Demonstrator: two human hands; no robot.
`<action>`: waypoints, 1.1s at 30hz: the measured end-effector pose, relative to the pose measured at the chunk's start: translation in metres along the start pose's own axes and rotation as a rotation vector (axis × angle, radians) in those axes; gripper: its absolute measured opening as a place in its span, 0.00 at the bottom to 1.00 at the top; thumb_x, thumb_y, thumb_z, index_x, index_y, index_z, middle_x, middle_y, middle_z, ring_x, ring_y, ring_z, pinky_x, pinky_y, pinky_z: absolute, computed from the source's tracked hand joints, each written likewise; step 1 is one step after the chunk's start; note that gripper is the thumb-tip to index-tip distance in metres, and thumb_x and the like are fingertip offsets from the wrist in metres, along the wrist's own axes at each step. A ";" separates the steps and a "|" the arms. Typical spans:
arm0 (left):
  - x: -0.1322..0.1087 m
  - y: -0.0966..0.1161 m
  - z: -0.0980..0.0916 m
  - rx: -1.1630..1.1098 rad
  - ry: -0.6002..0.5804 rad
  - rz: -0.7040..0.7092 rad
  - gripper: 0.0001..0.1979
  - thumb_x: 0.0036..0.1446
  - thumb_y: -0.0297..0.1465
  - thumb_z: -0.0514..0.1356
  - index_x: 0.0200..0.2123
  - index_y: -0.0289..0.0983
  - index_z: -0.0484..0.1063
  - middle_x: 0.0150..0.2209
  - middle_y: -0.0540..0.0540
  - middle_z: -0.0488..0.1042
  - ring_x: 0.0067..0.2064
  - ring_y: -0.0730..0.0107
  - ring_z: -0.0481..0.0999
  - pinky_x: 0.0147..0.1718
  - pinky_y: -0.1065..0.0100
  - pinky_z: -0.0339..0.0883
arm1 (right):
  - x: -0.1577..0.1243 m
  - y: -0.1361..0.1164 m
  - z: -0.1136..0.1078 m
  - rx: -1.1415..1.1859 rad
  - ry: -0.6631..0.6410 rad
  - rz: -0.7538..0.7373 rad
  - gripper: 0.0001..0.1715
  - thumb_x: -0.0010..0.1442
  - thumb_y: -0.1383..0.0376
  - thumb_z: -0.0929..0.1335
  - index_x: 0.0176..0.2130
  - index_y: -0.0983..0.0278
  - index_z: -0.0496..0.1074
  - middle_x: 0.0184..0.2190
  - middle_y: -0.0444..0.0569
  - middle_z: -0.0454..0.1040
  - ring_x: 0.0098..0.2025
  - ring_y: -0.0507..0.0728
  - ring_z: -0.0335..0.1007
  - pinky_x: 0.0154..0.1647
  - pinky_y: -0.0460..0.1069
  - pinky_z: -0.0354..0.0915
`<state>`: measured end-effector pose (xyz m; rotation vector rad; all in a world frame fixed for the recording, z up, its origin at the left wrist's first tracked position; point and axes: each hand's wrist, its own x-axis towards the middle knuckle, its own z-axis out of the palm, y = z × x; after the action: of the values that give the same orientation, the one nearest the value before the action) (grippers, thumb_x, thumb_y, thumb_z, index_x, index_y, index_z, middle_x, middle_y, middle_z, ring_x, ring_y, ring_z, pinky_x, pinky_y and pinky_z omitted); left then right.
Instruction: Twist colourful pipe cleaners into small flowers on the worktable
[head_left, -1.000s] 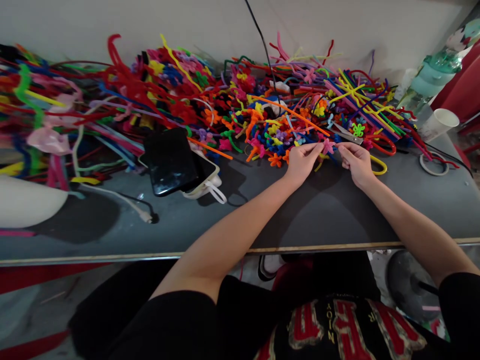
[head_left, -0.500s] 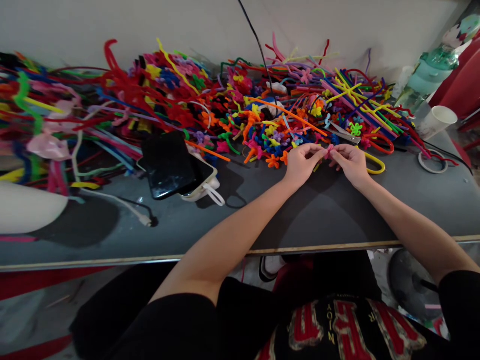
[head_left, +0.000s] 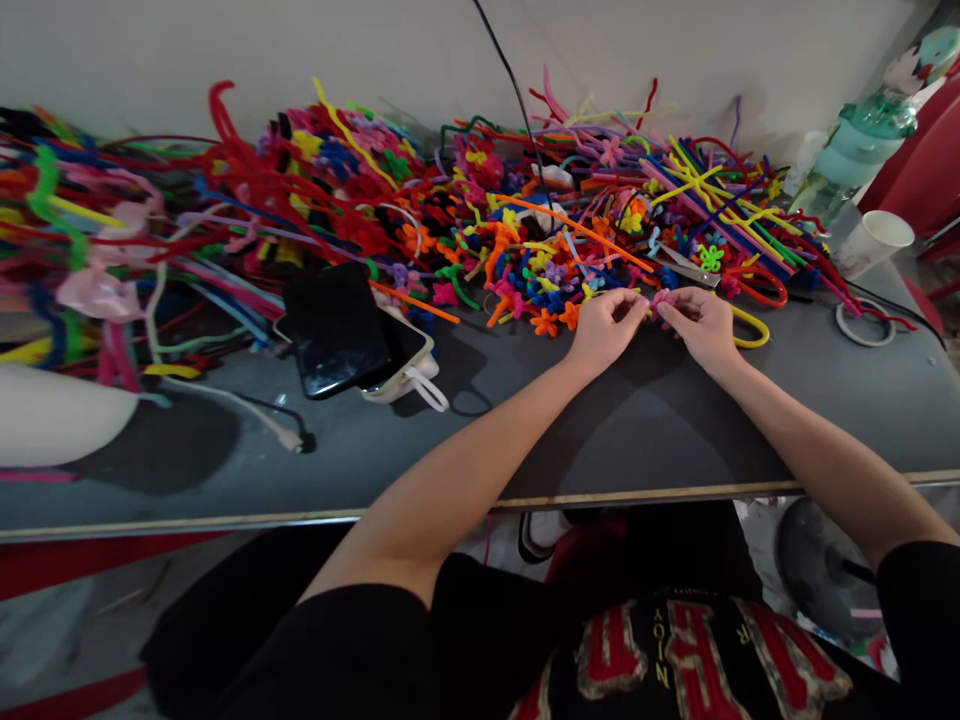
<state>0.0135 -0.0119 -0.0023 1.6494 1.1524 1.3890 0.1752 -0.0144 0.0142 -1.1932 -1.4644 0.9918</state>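
Seen from my remote post: table (head_left: 420, 465), grey, one; pile (head_left: 251, 175) of coloured stems along its back, one; phone (head_left: 337, 330), left of centre, one; my left hand (head_left: 604, 330) and right hand (head_left: 703, 325), fingertips pinching; pink piece (head_left: 657, 300), mostly hidden, gripped between both at the pile's near edge.

Pipe cleaners (head_left: 697, 190) heaped along the desk (head_left: 637, 430) suggest a craft workshop.

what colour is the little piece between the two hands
The little piece is pink, seen best in the head view.
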 end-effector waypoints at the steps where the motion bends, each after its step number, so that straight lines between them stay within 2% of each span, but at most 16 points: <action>1: 0.000 0.000 0.000 -0.021 -0.017 -0.003 0.10 0.59 0.35 0.60 0.29 0.36 0.74 0.26 0.48 0.76 0.27 0.72 0.73 0.30 0.69 0.66 | 0.000 0.000 0.000 -0.015 0.010 -0.025 0.14 0.53 0.55 0.73 0.34 0.64 0.75 0.29 0.48 0.78 0.29 0.52 0.73 0.28 0.48 0.68; 5: 0.000 0.000 0.002 -0.105 -0.075 -0.035 0.10 0.59 0.35 0.60 0.29 0.36 0.73 0.25 0.49 0.74 0.27 0.74 0.71 0.29 0.70 0.64 | -0.003 -0.001 0.000 -0.117 0.069 -0.119 0.09 0.55 0.60 0.72 0.34 0.65 0.77 0.30 0.48 0.79 0.28 0.50 0.71 0.28 0.47 0.64; 11: -0.001 0.005 0.005 -0.233 -0.047 -0.192 0.10 0.57 0.33 0.62 0.26 0.36 0.71 0.21 0.52 0.68 0.22 0.78 0.63 0.23 0.72 0.57 | -0.006 0.000 0.002 -0.164 0.101 -0.133 0.08 0.54 0.61 0.72 0.33 0.64 0.77 0.29 0.47 0.78 0.25 0.49 0.66 0.27 0.47 0.62; 18: -0.002 0.021 0.003 -0.373 -0.126 -0.322 0.09 0.56 0.31 0.63 0.25 0.35 0.71 0.23 0.52 0.68 0.22 0.80 0.62 0.23 0.73 0.56 | -0.003 0.005 0.001 -0.098 0.096 -0.134 0.10 0.53 0.60 0.73 0.32 0.65 0.77 0.27 0.46 0.77 0.25 0.49 0.65 0.27 0.47 0.62; 22: 0.000 0.021 -0.001 -0.420 -0.201 -0.376 0.10 0.57 0.33 0.63 0.26 0.36 0.70 0.22 0.53 0.65 0.21 0.80 0.59 0.21 0.72 0.51 | -0.002 0.006 -0.001 0.024 0.037 -0.091 0.10 0.51 0.60 0.75 0.30 0.64 0.76 0.28 0.46 0.78 0.25 0.49 0.67 0.29 0.48 0.65; 27: 0.001 0.017 -0.004 -0.458 -0.251 -0.339 0.10 0.55 0.36 0.65 0.27 0.37 0.72 0.24 0.52 0.67 0.21 0.80 0.59 0.20 0.72 0.49 | -0.002 0.005 -0.002 0.149 -0.029 -0.053 0.14 0.48 0.58 0.76 0.29 0.63 0.74 0.30 0.47 0.79 0.30 0.51 0.73 0.34 0.49 0.70; 30: 0.001 0.014 -0.004 -0.420 -0.256 -0.285 0.10 0.54 0.37 0.66 0.27 0.36 0.74 0.24 0.51 0.70 0.22 0.79 0.61 0.21 0.72 0.52 | -0.001 0.005 -0.003 0.166 -0.040 -0.037 0.17 0.46 0.55 0.77 0.28 0.63 0.73 0.30 0.47 0.79 0.31 0.52 0.74 0.35 0.50 0.71; 33: 0.002 0.012 -0.004 -0.356 -0.206 -0.217 0.10 0.53 0.37 0.67 0.28 0.36 0.75 0.24 0.51 0.72 0.24 0.78 0.66 0.24 0.72 0.60 | 0.001 0.005 -0.004 0.148 -0.044 -0.036 0.19 0.44 0.54 0.78 0.28 0.63 0.73 0.30 0.47 0.78 0.31 0.52 0.73 0.34 0.49 0.71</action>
<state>0.0121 -0.0145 0.0103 1.3365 0.8770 1.1766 0.1798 -0.0128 0.0105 -1.0412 -1.4159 1.0885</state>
